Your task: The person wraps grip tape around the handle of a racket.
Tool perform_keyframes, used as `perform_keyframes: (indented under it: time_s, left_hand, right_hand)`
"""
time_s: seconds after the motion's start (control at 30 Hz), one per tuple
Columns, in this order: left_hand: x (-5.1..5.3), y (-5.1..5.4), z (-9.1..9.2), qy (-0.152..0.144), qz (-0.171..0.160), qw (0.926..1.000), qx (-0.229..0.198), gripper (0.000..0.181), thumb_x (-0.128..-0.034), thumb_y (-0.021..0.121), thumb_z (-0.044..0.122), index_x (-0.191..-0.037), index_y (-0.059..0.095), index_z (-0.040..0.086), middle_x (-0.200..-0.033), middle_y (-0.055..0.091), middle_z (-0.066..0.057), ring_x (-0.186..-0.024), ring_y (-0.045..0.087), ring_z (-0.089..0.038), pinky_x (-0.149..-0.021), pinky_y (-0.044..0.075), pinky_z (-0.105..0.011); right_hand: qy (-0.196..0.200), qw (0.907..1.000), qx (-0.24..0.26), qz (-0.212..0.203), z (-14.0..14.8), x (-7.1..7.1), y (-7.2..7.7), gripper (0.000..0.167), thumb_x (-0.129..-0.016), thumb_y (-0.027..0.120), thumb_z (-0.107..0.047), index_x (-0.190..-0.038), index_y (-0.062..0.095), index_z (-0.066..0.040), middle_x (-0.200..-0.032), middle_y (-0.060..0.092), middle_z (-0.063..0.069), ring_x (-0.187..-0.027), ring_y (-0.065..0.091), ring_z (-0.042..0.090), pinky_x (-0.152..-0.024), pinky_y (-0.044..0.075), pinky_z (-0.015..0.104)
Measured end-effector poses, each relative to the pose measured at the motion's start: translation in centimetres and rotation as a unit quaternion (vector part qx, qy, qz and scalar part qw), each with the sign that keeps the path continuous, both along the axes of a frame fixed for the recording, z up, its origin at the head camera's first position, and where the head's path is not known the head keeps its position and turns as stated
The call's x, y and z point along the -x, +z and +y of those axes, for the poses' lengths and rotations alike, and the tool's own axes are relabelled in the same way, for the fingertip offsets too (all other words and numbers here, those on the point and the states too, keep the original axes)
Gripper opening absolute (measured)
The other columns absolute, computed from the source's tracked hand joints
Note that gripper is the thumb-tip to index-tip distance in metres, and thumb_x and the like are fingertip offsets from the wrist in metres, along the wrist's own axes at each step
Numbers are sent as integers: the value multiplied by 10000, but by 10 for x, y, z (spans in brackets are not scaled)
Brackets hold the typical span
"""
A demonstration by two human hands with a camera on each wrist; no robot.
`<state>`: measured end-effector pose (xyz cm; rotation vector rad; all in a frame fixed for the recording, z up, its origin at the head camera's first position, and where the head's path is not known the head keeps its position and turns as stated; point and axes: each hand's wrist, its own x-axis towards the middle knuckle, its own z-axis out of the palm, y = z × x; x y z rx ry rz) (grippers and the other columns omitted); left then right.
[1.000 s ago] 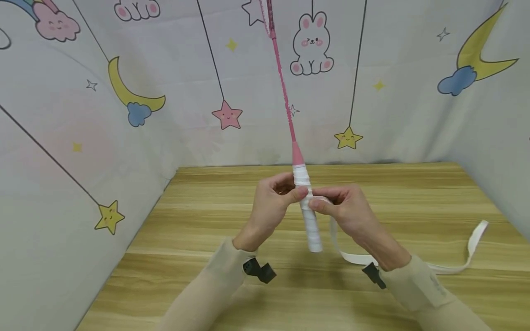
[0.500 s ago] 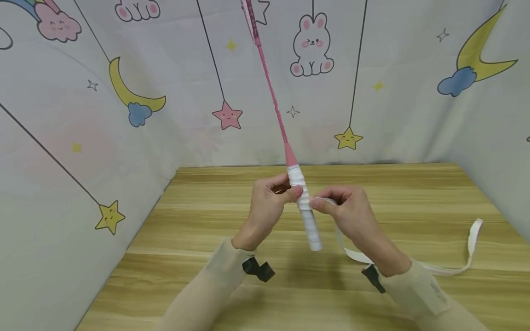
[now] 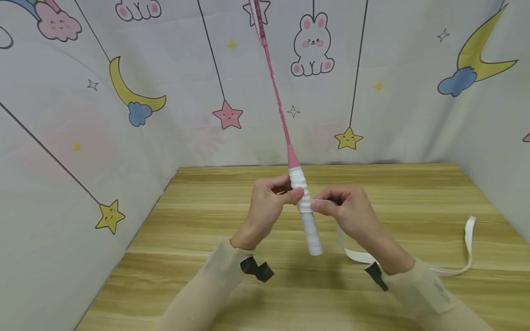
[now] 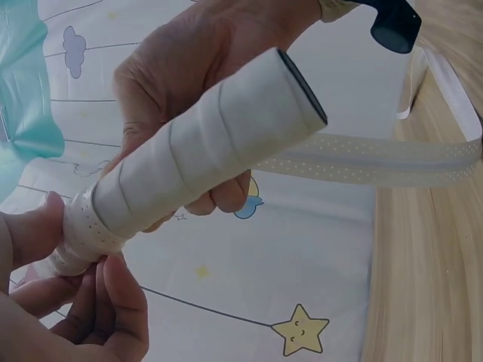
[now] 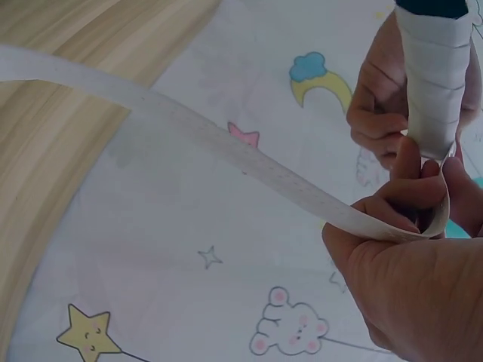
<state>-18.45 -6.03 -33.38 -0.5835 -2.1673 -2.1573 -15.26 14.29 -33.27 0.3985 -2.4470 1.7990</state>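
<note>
While a cartoon-printed cloth [image 3: 174, 41] fills the back and sides, we look down on a wood-grained table [image 3: 198, 220] spreading out in front of it. Up in the middle we have the pink racket [image 3: 285, 132], held above the table, its head cut off by the top of the head view. Its long axis leans: shaft up and left, butt down towards us and a touch right. And here's the white strip [image 4: 377, 161], trailing from the handle's right side, dropping to the table and running off right, where its loose end bends away from us. Over to the left grip [image 3: 269, 202]: thumb pressed on, hardly any gap, pinching the racket's handle [image 4: 200, 147] towards its upper part. The right grip [image 3: 349, 209] is closed up too, thumb against fingers on the strip, just beside the handle; whether it also touches the handle, we can't tell. Here's the relation we judge decisive: the strip leaves the handle rightwards, roughly across that long axis, and the right grip is nearer its free length. Down to the small stuff, we spot a dotted band [image 4: 87, 226] round the handle beside the left thumb, and a dark rim [image 4: 303, 87] at the butt.
</note>
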Motion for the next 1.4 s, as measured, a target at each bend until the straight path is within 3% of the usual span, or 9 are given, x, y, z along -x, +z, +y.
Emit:
perform_keyframes:
  time_s: [0.27,0.47,0.53,0.6,0.7,0.83,1.0,1.2,1.4]
  left_hand:
    - [2,0,-4,-639,-247,9975,-186,313,-1014,680,-49,-1306,703,-159,-935,759,79,-883,685,-83,-837,592,-263]
    - [3,0,-5,-992,-313,9942,-259,342,-1063,619,-29,-1365,639,-189,-950,741,128,-930,665,-82,-867,567,-248]
    - [4,0,-5,-1145,-344,9920,-414,433,-1068,672,84,-1376,608,-213,-971,747,124,-947,679,-73,-880,571,-235]
    - [4,-1,-5,-1317,-374,9889,-582,653,-1018,745,275,-1390,573,-234,-994,760,120,-970,702,-60,-901,578,-227]
    - [5,-3,-6,-1565,-433,9834,-815,988,-840,801,511,-1403,532,-254,-1014,777,112,-997,726,-51,-931,582,-224]
    - [5,-3,-7,-1833,-500,9764,-1026,1092,-784,811,585,-1434,518,-241,-1065,787,125,-1044,708,-59,-1015,565,-241]
    - [6,-2,-7,-2037,-596,9709,-1113,1118,-791,812,589,-1480,484,-228,-1092,795,119,-1104,703,-71,-1066,543,-240]
    - [7,0,-6,-2236,-702,9646,-1209,1089,-780,826,578,-1457,519,-218,-1109,796,100,-1172,680,-94,-1135,483,-293]
    - [7,0,-4,-2338,-660,9625,-1206,650,-772,854,585,-1221,783,120,-1207,763,68,-1270,628,-130,-1300,357,-482]
  right_hand:
    - [389,9985,-56,-379,8,4,3,166,-974,827,-126,-965,801,39,-811,752,-98,-794,607,128,-765,528,292]
    - [796,9921,498,-829,12,10,0,75,-977,835,-161,-964,801,-94,-865,766,-124,-874,665,113,-841,557,302]
    - [896,9900,677,-858,13,11,-2,54,-972,841,-179,-958,812,-135,-880,771,-130,-877,662,101,-836,554,291]
    - [981,9881,845,-830,13,12,-3,56,-964,849,-188,-956,825,-138,-888,777,-130,-875,662,94,-825,550,280]
    - [1121,9850,1044,-791,14,13,-4,47,-960,849,-186,-956,834,-142,-899,785,-124,-875,664,90,-813,541,269]
    - [1417,9786,1236,-830,15,15,-5,54,-985,821,-174,-946,829,-211,-929,785,-122,-881,659,83,-799,536,259]
    - [1956,9615,1647,-1006,15,17,-8,84,-1015,784,-206,-984,842,-257,-985,775,-126,-902,639,62,-808,549,245]
    - [2907,9279,2060,-1100,14,21,-16,168,-1068,704,-247,-1147,853,-259,-1092,836,-78,-1020,734,71,-885,583,236]
    - [3467,9025,2377,-938,12,22,-22,194,-1084,685,-272,-1187,842,-225,-1112,840,-50,-1041,771,88,-873,563,235]
